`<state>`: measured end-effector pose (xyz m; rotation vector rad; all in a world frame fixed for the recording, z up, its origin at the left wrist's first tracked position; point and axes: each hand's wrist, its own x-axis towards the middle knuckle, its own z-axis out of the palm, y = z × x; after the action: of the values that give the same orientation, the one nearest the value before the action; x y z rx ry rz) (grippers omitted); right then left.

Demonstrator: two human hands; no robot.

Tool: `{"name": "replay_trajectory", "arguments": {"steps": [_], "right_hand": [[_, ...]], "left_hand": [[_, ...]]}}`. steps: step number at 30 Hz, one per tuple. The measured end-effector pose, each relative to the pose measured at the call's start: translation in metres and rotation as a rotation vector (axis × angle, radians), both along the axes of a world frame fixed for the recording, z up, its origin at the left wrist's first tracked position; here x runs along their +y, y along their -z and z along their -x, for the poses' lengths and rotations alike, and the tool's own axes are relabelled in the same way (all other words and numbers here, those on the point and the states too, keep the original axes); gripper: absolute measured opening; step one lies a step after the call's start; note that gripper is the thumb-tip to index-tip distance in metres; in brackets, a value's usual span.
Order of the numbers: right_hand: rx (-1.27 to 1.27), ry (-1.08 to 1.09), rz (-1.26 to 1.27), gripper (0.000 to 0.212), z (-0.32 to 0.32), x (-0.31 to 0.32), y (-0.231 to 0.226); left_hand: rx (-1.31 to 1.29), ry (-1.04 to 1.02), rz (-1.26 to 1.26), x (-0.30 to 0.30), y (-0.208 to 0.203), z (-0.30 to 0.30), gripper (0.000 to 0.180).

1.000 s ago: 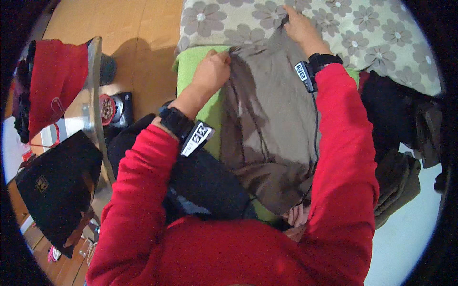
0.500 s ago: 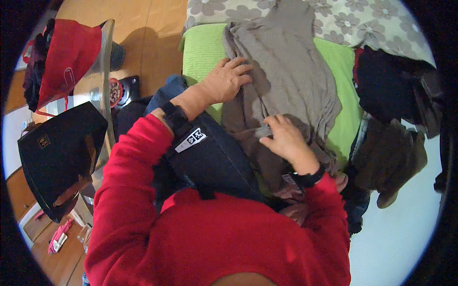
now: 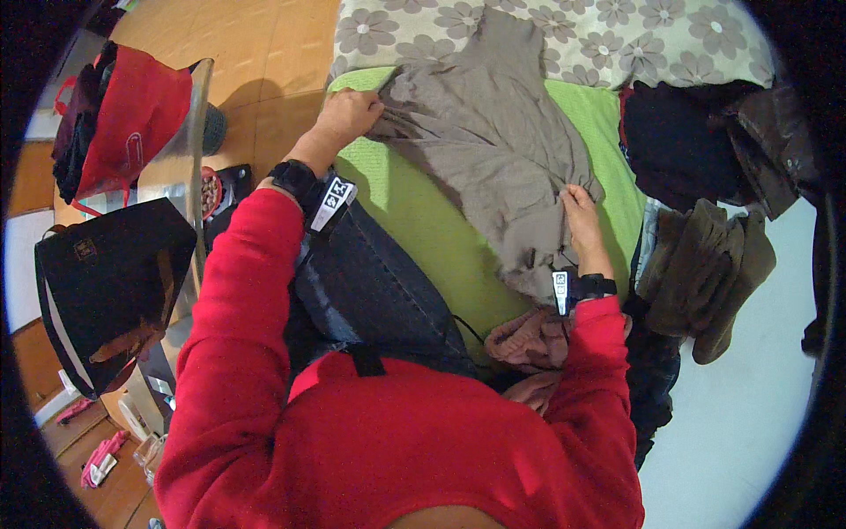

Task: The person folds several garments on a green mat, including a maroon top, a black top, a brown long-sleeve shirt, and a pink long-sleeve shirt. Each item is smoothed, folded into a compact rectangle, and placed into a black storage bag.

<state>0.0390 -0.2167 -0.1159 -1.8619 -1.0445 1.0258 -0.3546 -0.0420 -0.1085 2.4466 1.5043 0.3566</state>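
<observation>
A grey-brown knit garment (image 3: 493,132) lies spread and wrinkled over a lime-green ribbed cover (image 3: 441,229). Its narrow upper part reaches onto a flowered fabric at the far side. My left hand (image 3: 351,117) is closed on the garment's left corner, pulling the cloth out sideways. My right hand (image 3: 582,220) pinches its right edge lower down, fingers partly bent. Between the hands the cloth runs in diagonal folds. A dusty-pink knit piece (image 3: 529,339) lies just below the garment, close to my right wrist.
Flowered fabric (image 3: 608,35) covers the far side. Dark clothes (image 3: 687,141) and folded brown garments (image 3: 709,264) are piled at the right. At the left stand a red bag (image 3: 141,119), a black bag (image 3: 115,282) and a red bowl (image 3: 210,192) of small brown pieces.
My left hand has moved left, drawing the garment's corner outward and baring more green cover. My right hand has shifted right and now grips the edge instead of lying spread on the cloth.
</observation>
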Motion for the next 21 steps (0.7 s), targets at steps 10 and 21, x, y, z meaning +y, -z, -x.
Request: {"name": "replay_trajectory", "arguments": {"steps": [10,21], "right_hand": [[0.401,-0.517,0.013,0.028,0.076,-0.024,-0.103],[0.155,-0.928,0.018,0.029,0.145,-0.056,-0.102]], "left_hand": [[-0.396,0.283,-0.086,-0.052,-0.026,-0.042,0.025],[0.196,0.720,0.599,-0.157,-0.059,-0.048,0.024]]}}
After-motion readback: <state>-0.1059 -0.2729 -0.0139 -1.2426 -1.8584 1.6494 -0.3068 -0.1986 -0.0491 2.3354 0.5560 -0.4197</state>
